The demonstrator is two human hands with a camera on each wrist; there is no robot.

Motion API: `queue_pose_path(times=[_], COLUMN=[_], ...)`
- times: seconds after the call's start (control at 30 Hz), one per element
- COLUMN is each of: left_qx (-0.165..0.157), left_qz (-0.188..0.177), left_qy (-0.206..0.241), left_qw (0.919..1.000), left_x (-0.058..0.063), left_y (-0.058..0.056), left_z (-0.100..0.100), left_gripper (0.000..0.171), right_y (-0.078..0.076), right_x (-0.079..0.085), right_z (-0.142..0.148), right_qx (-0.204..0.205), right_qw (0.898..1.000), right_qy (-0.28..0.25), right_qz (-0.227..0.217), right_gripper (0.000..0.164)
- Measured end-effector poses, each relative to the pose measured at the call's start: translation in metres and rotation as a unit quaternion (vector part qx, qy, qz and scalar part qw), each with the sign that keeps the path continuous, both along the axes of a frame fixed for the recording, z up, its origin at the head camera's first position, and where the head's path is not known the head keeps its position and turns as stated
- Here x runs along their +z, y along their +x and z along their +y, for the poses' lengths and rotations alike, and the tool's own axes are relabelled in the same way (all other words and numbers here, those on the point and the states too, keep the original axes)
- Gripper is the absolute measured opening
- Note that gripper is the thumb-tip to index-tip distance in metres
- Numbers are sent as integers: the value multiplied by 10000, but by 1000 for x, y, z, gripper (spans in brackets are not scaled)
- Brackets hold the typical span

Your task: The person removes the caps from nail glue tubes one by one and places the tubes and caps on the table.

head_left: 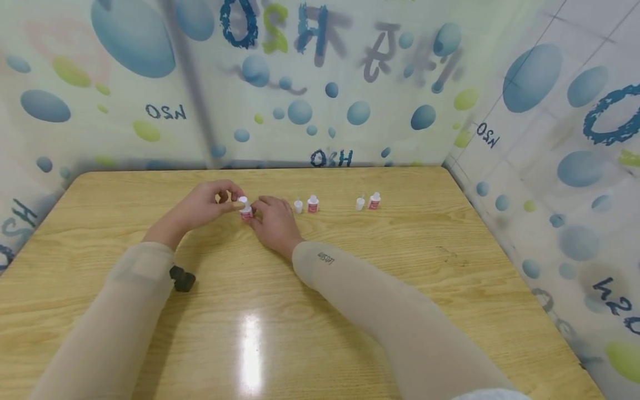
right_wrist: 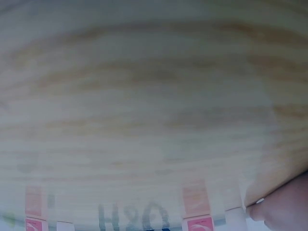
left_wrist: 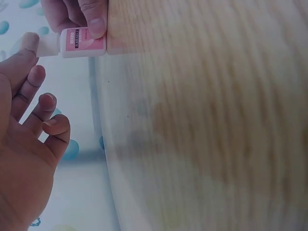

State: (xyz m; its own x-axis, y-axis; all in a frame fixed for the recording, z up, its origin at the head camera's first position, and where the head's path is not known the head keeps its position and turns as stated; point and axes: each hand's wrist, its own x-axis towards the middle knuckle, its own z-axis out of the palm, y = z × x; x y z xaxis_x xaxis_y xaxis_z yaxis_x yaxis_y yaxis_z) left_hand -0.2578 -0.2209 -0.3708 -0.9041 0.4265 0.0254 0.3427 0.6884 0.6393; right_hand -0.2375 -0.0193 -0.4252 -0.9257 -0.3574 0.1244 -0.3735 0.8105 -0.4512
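A small white bottle with a pink label (left_wrist: pixel 83 44) stands upright on the table in front of me. My left hand (head_left: pixel 207 204) pinches the white cap (left_wrist: pixel 47 45) at its top between thumb and forefinger; the other fingers are loosely bent. Against the bottle's labelled body, my right hand (head_left: pixel 276 225) grips low down with thumb and fingers. In the right wrist view only part of the right hand (right_wrist: pixel 285 206) shows at the lower right corner, and the held bottle is out of sight there.
Right of the hands stand a white brush cap (head_left: pixel 298 206) and a similar bottle (head_left: pixel 313 205). Farther right are another white cap (head_left: pixel 360 204) and bottle (head_left: pixel 374 201). A patterned backdrop (head_left: pixel 300 111) rises behind the wooden table (head_left: pixel 210 333). Something black (head_left: pixel 183 279) sits at the left wrist.
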Motion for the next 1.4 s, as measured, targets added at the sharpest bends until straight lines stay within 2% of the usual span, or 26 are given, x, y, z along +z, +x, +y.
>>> queue_pose_path(times=[0.13, 0.37, 0.53, 0.73, 0.97, 1.2, 1.4], left_qx=[65, -288, -255, -8, 144, -112, -95], left_qz=[-7, 129, 199, 93, 127, 200, 33], left_qy=[4, 60, 14, -79, -134, -102, -118], left_qw=[10000, 9995, 9995, 9999, 9997, 9997, 9999], left_x=[0, -1, -2, -1, 3, 2, 1], left_y=[1, 1, 2, 2, 2, 1, 0], left_z=[2, -1, -4, -3, -4, -4, -2], left_gripper=[14, 39, 36, 24, 20, 31, 19], right_y=[0, 1, 2, 1, 1, 3, 3], right_x=[1, 2, -2, -4, -1, 2, 3], right_z=[1, 1, 0, 0, 0, 1, 2], right_qx=[7, -6, -23, -45, -16, 20, 0], right_qw=[10000, 10000, 10000, 10000, 10000, 10000, 10000], right_qy=[46, 33, -3, 32, 43, 69, 59], right_qz=[-58, -46, -47, -38, 24, -63, -31], right_gripper=[25, 25, 26, 25, 25, 26, 23])
